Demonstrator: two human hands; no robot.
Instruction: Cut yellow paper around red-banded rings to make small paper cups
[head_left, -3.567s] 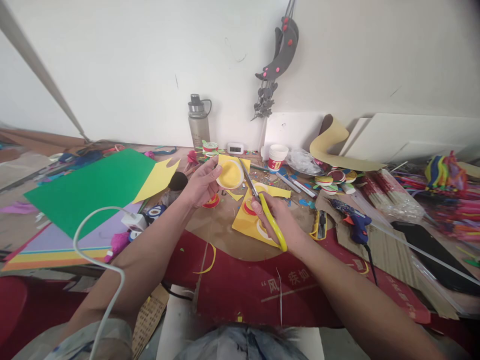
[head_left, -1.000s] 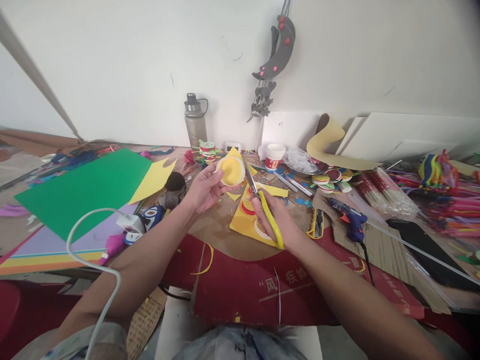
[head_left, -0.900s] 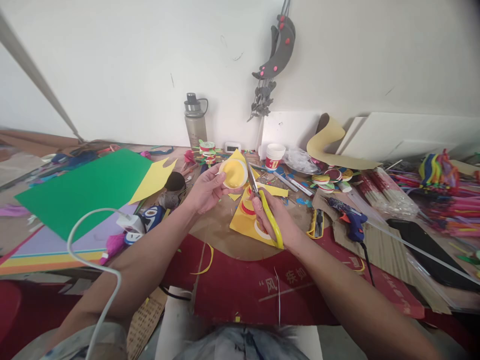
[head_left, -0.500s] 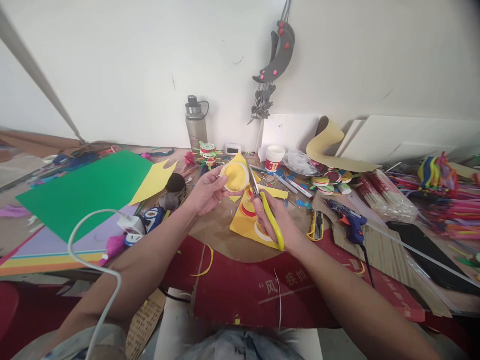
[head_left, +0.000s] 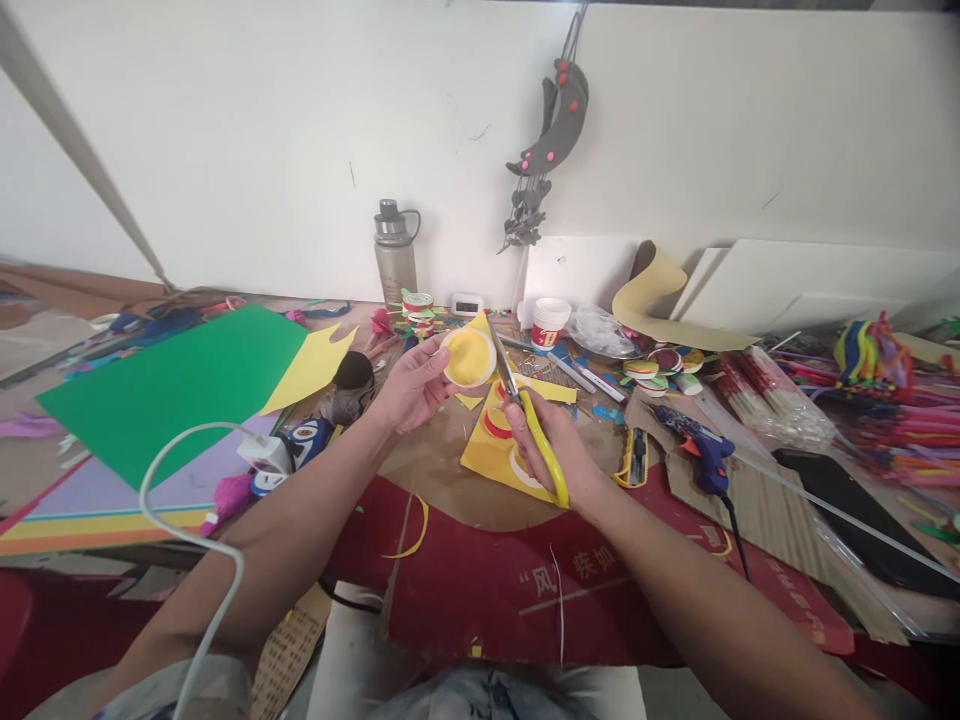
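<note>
Between the thumb and fingers of my left hand (head_left: 415,385) is a round yellow piece with a white rim (head_left: 470,360), turned towards me. Yellow paper sticks up behind its top edge. My right hand (head_left: 553,440) is closed around the yellow handles of a pair of scissors (head_left: 541,445). The scissor blades point up and lie close against the right edge of the round piece; whether they touch it I cannot tell. Below my hands a yellow sheet (head_left: 487,462) lies on the board, with a red ring-shaped piece (head_left: 496,422) and a white ring on it, partly hidden by my right hand.
A utility knife (head_left: 634,458) and a blue glue gun (head_left: 701,445) lie to the right, near a black phone (head_left: 862,510). Green sheet (head_left: 180,385) and a white cable (head_left: 150,480) are on the left. A bottle (head_left: 395,260) and paper cup (head_left: 550,322) stand at the back.
The round piece has tilted slightly in my left hand. The scissors stay beside it, nearly unmoved. The whole view has shifted down a little.
</note>
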